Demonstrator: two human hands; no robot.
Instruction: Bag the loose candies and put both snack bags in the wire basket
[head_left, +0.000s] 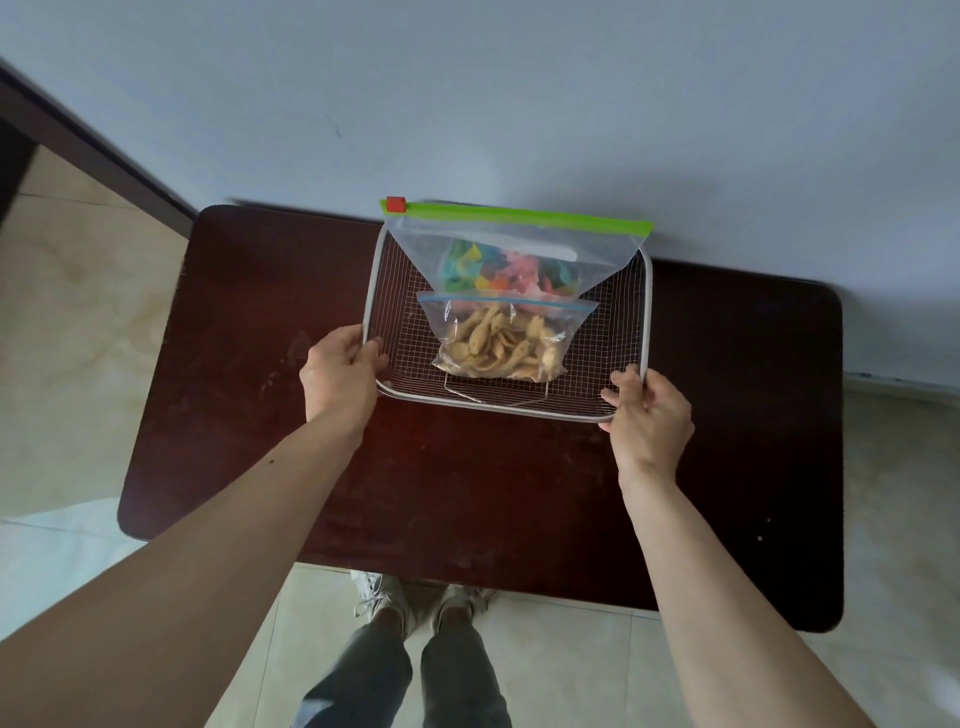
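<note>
The wire basket (631, 317), a shallow silver mesh tray with a pale rim, sits at the far edge of the dark table (249, 415) with its long axis running left to right along the wall. The left hand (340, 376) grips its near-left rim and the right hand (647, 410) grips its near-right corner, fingers curled over the edge. Inside, a large clear bag (498, 244) with a green zip strip and red slider holds coloured candies and stands against the back, while a smaller blue-sealed bag (501, 332) of tan crackers lies in front, touching it.

Green-zippered candy bag (514, 249), blue-striped cracker bag (504, 332), white-rimmed basket (647, 312), dark-brown table (467, 493)
</note>
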